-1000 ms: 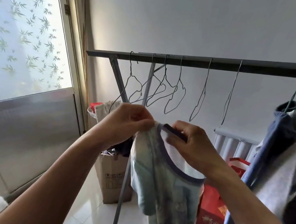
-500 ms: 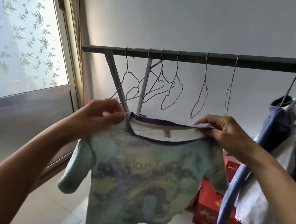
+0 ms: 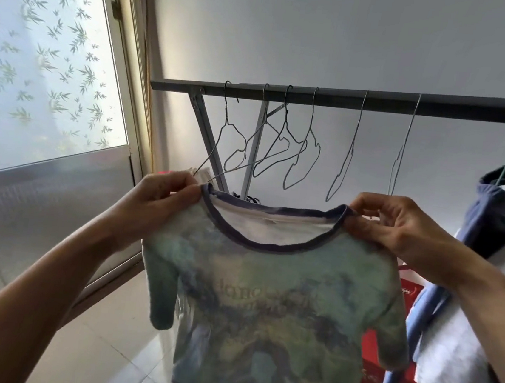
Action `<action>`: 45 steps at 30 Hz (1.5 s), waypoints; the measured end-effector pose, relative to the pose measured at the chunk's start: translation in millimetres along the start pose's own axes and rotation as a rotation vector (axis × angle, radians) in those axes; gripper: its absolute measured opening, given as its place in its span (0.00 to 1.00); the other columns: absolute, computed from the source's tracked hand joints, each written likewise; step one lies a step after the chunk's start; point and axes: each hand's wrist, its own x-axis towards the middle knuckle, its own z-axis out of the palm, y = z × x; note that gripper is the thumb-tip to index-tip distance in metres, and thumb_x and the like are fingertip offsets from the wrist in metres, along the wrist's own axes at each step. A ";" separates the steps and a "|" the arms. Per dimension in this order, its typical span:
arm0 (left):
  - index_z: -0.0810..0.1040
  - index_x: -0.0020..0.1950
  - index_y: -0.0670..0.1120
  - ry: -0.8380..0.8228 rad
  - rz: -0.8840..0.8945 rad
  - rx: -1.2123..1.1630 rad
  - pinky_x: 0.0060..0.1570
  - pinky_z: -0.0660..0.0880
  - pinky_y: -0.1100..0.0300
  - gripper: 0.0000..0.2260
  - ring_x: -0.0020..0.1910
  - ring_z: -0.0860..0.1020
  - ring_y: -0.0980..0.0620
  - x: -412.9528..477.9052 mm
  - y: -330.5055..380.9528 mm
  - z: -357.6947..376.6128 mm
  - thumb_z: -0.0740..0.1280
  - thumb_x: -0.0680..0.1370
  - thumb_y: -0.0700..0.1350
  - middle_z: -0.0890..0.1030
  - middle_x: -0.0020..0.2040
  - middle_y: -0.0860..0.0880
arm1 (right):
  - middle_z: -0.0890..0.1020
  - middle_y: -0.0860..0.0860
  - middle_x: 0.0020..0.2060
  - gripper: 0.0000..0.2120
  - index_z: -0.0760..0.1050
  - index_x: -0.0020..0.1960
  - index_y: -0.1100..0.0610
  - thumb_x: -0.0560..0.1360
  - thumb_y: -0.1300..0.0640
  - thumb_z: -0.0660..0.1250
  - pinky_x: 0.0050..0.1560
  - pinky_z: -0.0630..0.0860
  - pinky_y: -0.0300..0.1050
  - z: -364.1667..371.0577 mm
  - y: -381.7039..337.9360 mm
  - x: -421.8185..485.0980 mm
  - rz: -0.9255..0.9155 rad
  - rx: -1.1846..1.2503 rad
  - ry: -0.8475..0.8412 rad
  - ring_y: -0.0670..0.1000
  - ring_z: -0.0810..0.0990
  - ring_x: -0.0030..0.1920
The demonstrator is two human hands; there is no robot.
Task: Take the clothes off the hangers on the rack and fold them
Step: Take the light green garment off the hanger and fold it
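Both forearms come in from the lower corners of the frame, raised and angled inward, wrists about level in mid-frame. Left hand [image 3: 163, 196] pinches the left shoulder of the small tie-dye t-shirt [image 3: 280, 303] right beside the collar, thumb on top and fingers curled behind the cloth. Right hand [image 3: 388, 224] pinches the other shoulder the same way, thumb and forefinger on the collar edge; its other fingers are loosely bent.

The shirt is off its hanger and held up in the air at frame centre, spread flat between the hands with the front facing the camera. Its sleeves droop and the hem hangs free at the bottom edge.

Likely very light, soft and limp. It won't hold shape or slip much, and it isn't fragile. The shoulder seams by the neck look like the right grip for folding; a surface to lay it on would help.

Behind it at lower right sits a red box [image 3: 381, 376]. Further back the rack bar [image 3: 348, 98] crosses the upper middle, with empty wire hangers [image 3: 303, 153] along it. Hanging clothes [image 3: 491, 216] at the right edge are not yet taken down. A frosted door [image 3: 40, 60] fills the upper left.
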 end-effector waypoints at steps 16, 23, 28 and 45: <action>0.82 0.45 0.38 0.052 -0.133 0.002 0.37 0.76 0.57 0.15 0.36 0.77 0.48 -3.4 5.4 13.8 0.68 0.73 0.51 0.80 0.39 0.42 | 0.78 0.53 0.30 0.12 0.76 0.35 0.54 0.77 0.62 0.65 0.31 0.71 0.38 17.2 4.1 -1.4 0.122 0.131 0.263 0.49 0.75 0.31; 0.81 0.37 0.48 0.369 -0.269 0.260 0.34 0.74 0.55 0.12 0.29 0.74 0.55 -6.0 -27.9 61.7 0.70 0.76 0.53 0.80 0.29 0.54 | 0.78 0.50 0.29 0.12 0.76 0.39 0.57 0.74 0.50 0.70 0.36 0.72 0.49 66.8 28.1 4.2 0.195 -0.207 0.598 0.51 0.74 0.30; 0.80 0.41 0.49 0.400 -0.173 0.139 0.38 0.77 0.54 0.09 0.34 0.79 0.52 -19.4 -10.5 111.9 0.68 0.78 0.51 0.81 0.34 0.53 | 0.81 0.49 0.29 0.13 0.75 0.38 0.53 0.72 0.44 0.70 0.41 0.79 0.57 102.6 24.1 4.1 0.144 -0.217 0.610 0.52 0.79 0.33; 0.78 0.53 0.43 0.150 -0.234 -0.380 0.34 0.81 0.51 0.23 0.39 0.84 0.46 -40.1 25.2 142.2 0.56 0.78 0.61 0.84 0.43 0.44 | 0.83 0.46 0.37 0.19 0.75 0.46 0.50 0.71 0.34 0.64 0.43 0.82 0.49 118.3 14.5 -1.2 0.125 -0.125 0.433 0.45 0.83 0.40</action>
